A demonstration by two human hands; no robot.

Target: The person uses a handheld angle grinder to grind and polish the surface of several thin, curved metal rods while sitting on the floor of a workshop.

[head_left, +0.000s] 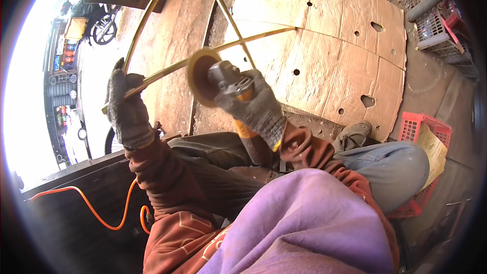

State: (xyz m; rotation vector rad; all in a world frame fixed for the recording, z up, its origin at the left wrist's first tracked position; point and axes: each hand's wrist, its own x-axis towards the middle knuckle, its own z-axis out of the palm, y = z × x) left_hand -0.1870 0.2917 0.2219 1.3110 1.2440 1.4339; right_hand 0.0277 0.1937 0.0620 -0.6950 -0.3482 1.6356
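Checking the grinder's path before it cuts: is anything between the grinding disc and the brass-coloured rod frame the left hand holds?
Nothing visible does. The disc of the angle grinder, gripped by the gloved right hand, sits right at the rod frame. The gloved left hand grips the rod further left, apart from the disc.

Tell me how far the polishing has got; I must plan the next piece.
Done: the brass-coloured metal rod frame already shines. In hand: the gloved left hand grips a rod, the gloved right hand holds the angle grinder's round buffing disc against it. What remains cannot be told.
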